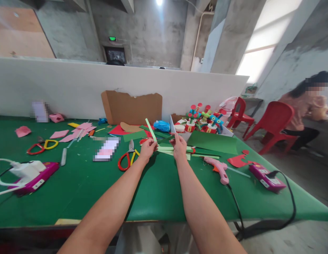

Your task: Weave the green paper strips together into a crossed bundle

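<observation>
My left hand [148, 149] pinches a light green paper strip [151, 129] that slants up to the left from the fingertips. Just to its right, my right hand [180, 145] has its thumb and fingertips closed near a thin dark strip; whether it grips this cannot be made out. More pale green paper strips [166, 149] lie under and between the hands. Scissors [130, 155] with a red and a yellow handle rest left of my left hand. A pink hot glue gun [218, 169] lies to the right of my right hand.
A box of colourful spring figures [206, 120] stands behind the hands, beside green card [212, 141]. Purple power strips [268, 178] [38, 178] sit at both sides. Second scissors [42, 145] and pink paper [78, 132] lie left. A person [302, 106] sits at far right.
</observation>
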Motion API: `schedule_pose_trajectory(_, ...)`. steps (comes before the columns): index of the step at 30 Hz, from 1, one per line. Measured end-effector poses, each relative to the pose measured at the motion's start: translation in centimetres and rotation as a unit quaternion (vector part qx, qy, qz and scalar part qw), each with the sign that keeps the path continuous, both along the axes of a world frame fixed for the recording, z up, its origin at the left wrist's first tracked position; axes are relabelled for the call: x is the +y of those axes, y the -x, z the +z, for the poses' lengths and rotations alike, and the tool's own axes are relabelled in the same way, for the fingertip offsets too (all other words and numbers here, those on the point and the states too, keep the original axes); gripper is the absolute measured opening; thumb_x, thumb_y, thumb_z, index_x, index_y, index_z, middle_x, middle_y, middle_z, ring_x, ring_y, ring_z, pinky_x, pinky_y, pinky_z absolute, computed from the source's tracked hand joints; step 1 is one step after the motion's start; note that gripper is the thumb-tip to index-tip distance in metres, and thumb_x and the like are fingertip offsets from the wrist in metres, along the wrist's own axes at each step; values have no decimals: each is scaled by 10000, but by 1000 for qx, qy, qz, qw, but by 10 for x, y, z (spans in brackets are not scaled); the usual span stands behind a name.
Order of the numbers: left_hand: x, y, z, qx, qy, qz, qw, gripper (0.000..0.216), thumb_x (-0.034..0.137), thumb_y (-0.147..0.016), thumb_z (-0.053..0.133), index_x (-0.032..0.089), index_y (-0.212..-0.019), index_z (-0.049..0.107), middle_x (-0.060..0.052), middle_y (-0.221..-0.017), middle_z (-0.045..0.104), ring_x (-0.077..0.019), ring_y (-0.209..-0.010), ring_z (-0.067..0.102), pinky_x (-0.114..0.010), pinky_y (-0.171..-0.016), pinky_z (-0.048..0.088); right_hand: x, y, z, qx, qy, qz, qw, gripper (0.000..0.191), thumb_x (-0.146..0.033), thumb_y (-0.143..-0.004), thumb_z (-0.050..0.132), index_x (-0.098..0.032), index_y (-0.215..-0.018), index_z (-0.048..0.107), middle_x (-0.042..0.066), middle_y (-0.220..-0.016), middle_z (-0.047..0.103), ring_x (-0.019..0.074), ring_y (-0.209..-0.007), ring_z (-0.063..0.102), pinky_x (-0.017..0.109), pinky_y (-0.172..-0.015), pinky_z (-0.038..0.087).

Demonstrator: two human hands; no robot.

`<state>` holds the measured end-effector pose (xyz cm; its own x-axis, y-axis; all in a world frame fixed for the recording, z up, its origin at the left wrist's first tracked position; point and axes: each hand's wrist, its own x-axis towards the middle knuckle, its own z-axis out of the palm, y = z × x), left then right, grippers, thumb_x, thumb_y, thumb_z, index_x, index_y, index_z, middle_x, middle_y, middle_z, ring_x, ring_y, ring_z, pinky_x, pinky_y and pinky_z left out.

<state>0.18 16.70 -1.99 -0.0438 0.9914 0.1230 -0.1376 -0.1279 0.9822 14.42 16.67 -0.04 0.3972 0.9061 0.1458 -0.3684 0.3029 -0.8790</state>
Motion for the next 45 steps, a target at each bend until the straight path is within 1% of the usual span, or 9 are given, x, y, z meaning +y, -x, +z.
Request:
schedule_pose_trajectory(4,0,1,-1,-5,-2,8,1000,360,454,-562,745,181,-620,517,13,-539,590,-106,-480,529,-226,-489,398,0,-8,3,8,-34,-45,998,436,-588,-668,667,-190,-845,654,-19,-704,633,72,-523,480,239,-613,489)
schedule_pose_trajectory(7,1,1,0,-11,-7,5,1000,379,474,-544,758,177,-623,536,12,-533,587,-106,-482,527,-237,-504,412,0,-6,3,22,-26,-46,998,430,-600,-690,649,-196,-838,636,-30,-671,614,70,-514,500,236,-618,500)
schedule_pose_trajectory(13,1,1,0,3,-21,-12,1000,390,494,-543,765,168,-634,572,13,-534,583,-113,-503,530,-256,-543,432,-4,14,-7,-4,124,137,983,352,-462,-591,806,-176,-678,620,-32,-535,589,90,-475,546,250,-583,526)
schedule_pose_trajectory(17,1,1,-2,11,-31,-45,998,369,474,-561,768,157,-649,601,-10,-585,623,-124,-538,557,-257,-561,443,-8,22,-16,-30,137,190,972,253,-310,-573,836,-142,-609,651,9,-519,628,103,-475,568,260,-584,529)
schedule_pose_trajectory(20,1,1,-4,3,-16,-58,998,361,454,-556,780,153,-672,618,-22,-615,650,-134,-557,585,-266,-579,463,-11,25,-17,-29,130,184,974,197,-260,-571,823,-141,-584,666,20,-506,638,119,-477,581,277,-595,530)
schedule_pose_trajectory(31,1,3,1,-20,41,-21,999,343,413,-531,820,144,-639,638,-14,-549,624,-123,-500,565,-268,-549,474,-11,31,-16,-64,107,110,986,159,-277,-532,788,-167,-579,682,-20,-491,632,115,-453,531,262,-527,481)
schedule_pose_trajectory(36,-3,2,3,-74,56,-3,996,424,492,-528,803,139,-714,661,-21,-618,632,-112,-538,559,-236,-521,446,-9,29,-17,-86,122,116,982,163,-278,-561,778,-158,-582,670,-10,-485,624,122,-468,550,256,-529,485)
schedule_pose_trajectory(41,-2,3,3,-57,24,17,998,425,472,-448,833,157,-639,622,18,-577,583,-101,-533,527,-214,-494,406,-10,29,-18,-182,138,130,965,202,-290,-604,760,-150,-517,643,4,-476,627,124,-476,563,241,-528,466)
schedule_pose_trajectory(45,-2,3,5,-55,20,34,998,398,468,-453,827,164,-635,647,20,-581,591,-98,-529,515,-218,-502,407,-9,29,-17,-165,152,135,965,221,-290,-584,789,-150,-509,635,4,-467,624,116,-451,546,236,-511,459)
